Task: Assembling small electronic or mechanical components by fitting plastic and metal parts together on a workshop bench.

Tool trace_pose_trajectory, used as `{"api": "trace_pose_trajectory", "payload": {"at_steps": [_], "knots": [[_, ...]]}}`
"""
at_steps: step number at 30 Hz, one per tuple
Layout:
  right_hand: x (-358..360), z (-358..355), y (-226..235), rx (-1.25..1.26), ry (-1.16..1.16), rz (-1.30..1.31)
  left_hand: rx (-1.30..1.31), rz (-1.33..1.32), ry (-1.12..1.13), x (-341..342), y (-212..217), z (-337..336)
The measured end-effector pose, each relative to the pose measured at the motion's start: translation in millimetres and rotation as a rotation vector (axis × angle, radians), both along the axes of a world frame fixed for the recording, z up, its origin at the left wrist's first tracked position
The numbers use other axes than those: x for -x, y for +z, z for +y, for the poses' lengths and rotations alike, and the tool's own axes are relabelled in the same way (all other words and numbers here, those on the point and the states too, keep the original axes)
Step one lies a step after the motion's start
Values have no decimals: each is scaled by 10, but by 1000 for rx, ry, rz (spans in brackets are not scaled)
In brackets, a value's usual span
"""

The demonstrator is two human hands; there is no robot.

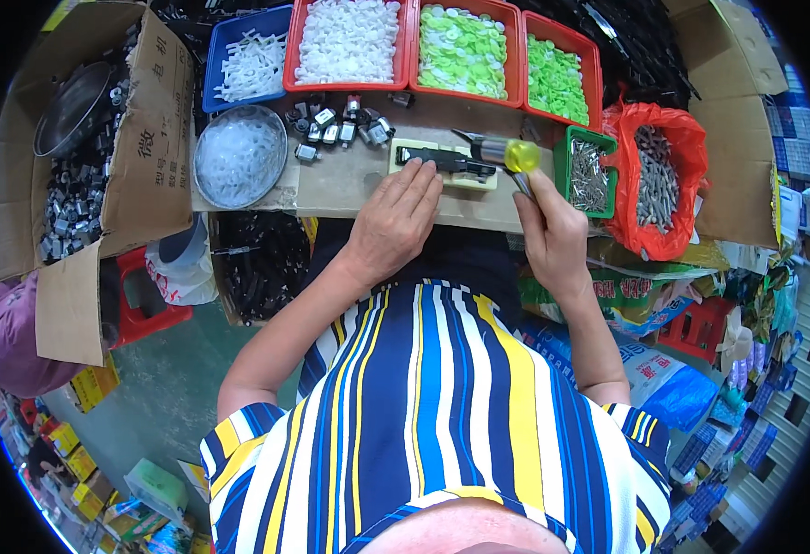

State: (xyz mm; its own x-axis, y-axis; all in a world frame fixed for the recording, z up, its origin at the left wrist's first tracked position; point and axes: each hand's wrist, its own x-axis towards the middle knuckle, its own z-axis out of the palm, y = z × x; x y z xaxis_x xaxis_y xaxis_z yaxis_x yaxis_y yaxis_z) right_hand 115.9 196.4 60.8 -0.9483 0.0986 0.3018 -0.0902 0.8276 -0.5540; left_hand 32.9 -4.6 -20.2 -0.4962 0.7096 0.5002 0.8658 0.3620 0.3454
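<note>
My left hand (pixel 397 214) lies with its fingers stretched out, fingertips on the near left part of a long black plastic part (pixel 445 161). That part sits in a cream-coloured block (pixel 468 183) on the worktable. In my right hand (pixel 555 229) is the handle of a hammer (pixel 492 150), with fingers wrapped round it. The hammer has a metal head and a yellow, see-through face. Its head hangs over or beside the right end of the black part; whether they touch I cannot tell.
Small motors (pixel 331 132) lie loose behind the block. Along the back stand a blue bin (pixel 208 78) and red bins (pixel 409 85) of white and green plastic pieces. A round dish (pixel 240 157) sits left; a green basket (pixel 568 189) and red bag (pixel 631 242) of metal parts, right.
</note>
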Motion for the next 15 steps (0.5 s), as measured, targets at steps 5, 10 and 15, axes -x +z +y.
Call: {"api": "trace_pose_trajectory", "payload": {"at_steps": [5,10,15], "knots": [[-9,68,-124,-144,13,-221,3,28,6,80,32,166],[116,58,31,54,-96,147,20,62,-2,23,-9,213],[70,136,-159,-92,-101,-255,20,66,-4,-19,-34,210]]}}
